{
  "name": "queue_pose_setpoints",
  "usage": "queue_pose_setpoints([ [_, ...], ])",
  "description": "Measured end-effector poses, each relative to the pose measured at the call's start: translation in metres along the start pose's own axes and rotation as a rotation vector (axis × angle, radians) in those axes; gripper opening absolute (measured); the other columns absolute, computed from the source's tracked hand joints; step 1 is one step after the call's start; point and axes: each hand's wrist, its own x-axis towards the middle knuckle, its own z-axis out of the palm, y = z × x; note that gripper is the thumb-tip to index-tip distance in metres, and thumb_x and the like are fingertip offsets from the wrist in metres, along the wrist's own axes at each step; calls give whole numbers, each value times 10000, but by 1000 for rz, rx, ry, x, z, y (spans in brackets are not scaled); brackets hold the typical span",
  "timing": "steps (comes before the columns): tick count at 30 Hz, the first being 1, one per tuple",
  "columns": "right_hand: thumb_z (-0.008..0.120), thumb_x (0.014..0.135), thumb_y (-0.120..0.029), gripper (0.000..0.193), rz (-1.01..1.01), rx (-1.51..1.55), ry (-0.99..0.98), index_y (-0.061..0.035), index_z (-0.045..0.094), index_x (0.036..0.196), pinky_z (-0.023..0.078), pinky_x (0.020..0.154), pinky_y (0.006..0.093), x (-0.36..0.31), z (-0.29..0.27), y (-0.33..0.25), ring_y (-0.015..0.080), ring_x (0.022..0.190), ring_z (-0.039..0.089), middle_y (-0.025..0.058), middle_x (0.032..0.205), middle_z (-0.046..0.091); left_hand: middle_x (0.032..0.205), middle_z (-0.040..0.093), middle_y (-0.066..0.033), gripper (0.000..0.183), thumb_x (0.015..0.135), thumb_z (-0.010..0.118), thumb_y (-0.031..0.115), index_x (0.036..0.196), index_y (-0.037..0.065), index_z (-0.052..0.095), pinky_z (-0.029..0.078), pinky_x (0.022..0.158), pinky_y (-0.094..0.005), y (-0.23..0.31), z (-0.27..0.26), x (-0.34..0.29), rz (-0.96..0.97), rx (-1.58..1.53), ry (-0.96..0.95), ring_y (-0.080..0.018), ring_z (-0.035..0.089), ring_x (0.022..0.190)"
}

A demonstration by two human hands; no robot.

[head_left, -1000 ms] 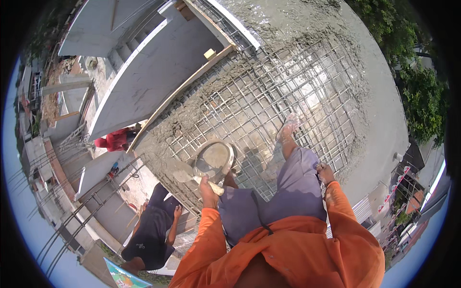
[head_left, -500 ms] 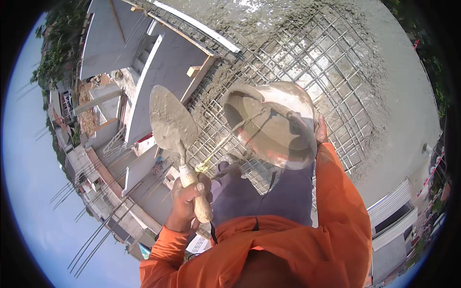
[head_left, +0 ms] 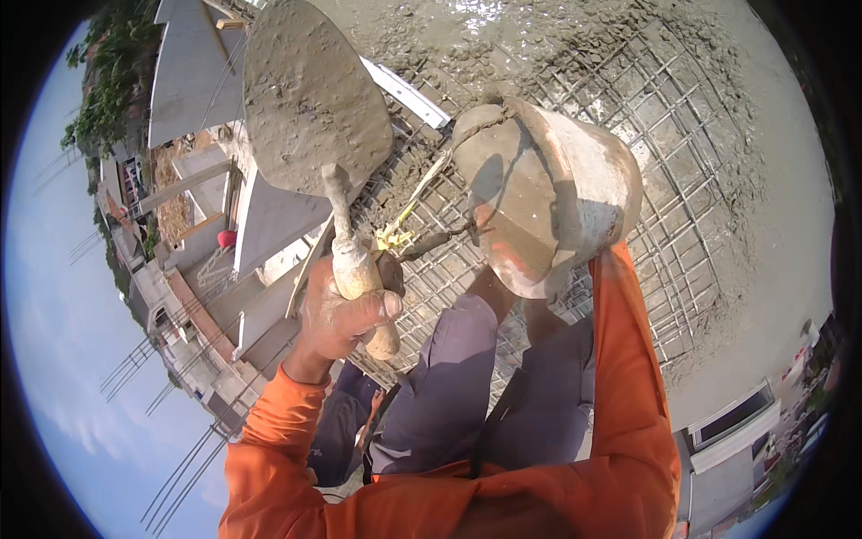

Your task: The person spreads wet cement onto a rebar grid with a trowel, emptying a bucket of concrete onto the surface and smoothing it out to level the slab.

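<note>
Trowel (head_left: 314,99) — blade at 11 o'clock, coated grey, apart from the bucket. Left hand (head_left: 346,314), at 8 o'clock: curled firmly round the wooden handle, thumb lying across it. Bucket (head_left: 593,171), at 2 o'clock: tipped, mouth towards 10, above the mesh (head_left: 680,195). Right hand: hidden behind the bucket, sleeve (head_left: 628,332) leading up to it; grip cannot be told. Handling, as judged: support the bucket's weight low — tilt it gradually, keep the rope (head_left: 395,238) clear of the blade, scrape with a loose wrist, stand steady on the bars.
</note>
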Motion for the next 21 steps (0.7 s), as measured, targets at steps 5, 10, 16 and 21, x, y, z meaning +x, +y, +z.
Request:
queue_pose_setpoints([
  [5,447,883,-495,580,-33,-10,-35,-20,450,1215,418,822,334,91,39,-11,196,932,537,88,1090,538,633,510,-8,300,685,683,281,755,19,554,364,522,-254,-78,-10,123,-79,87,65,-101,454,574],
  [10,452,883,-495,587,-47,-127,-80,-14,442,1219,418,845,342,130,92,-33,204,952,539,96,1111,532,695,563,-36,290,694,683,232,836,7,569,416,569,-270,-132,-19,188,-113,-13,276,-122,511,616],
  [16,577,827,-447,637,-90,-437,-141,-36,394,1278,334,973,389,111,154,-49,254,1129,435,105,1236,453,811,609,-83,292,710,649,117,937,-41,554,454,650,-295,-136,-42,226,11,-265,647,-160,557,704],
  [21,655,728,-461,774,-373,-874,-172,-14,401,1306,327,966,354,77,223,-74,243,1159,424,124,1214,439,855,600,-86,300,722,630,77,978,-43,528,439,661,-294,-151,-71,224,69,-369,840,-170,544,705],
])
